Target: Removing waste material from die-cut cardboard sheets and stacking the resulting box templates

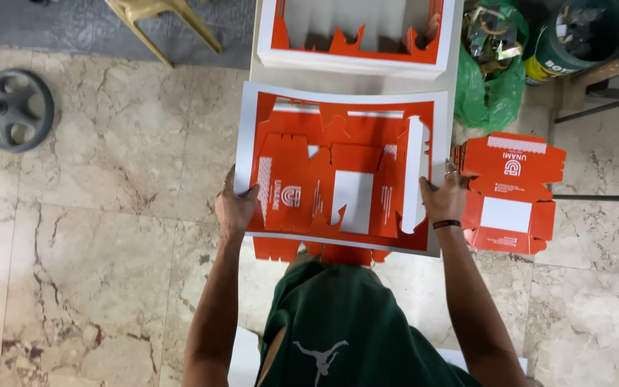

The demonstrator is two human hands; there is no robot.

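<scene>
We note the left hand [234, 208] and right hand [442, 201] each gripping a side edge of the orange die-cut carton sheet [338, 165], held above the worktop [356, 77]. A stack of punched box blanks [514, 193] lies just right.

The printed sheet [338, 168] is thin card, orange with a white border, smooth with a slight sheen, die-cut so that the pieces lift from it. The left hand [234, 208] and right hand [443, 201] grip it bare; the right wrist wears a dark band [446, 224], seemingly cloth or rubber. The stack of cut-out blanks [511, 193] is the same smooth orange card. The frames of leftover card [356, 43] look matt white at their edges. The floor [94, 236] is polished, veined marble, glossy. The bag [492, 93] is thin, crinkled green plastic. The wheel [12, 109] is dull grey metal. The person's shirt [345, 330] is matt green cloth.
</scene>
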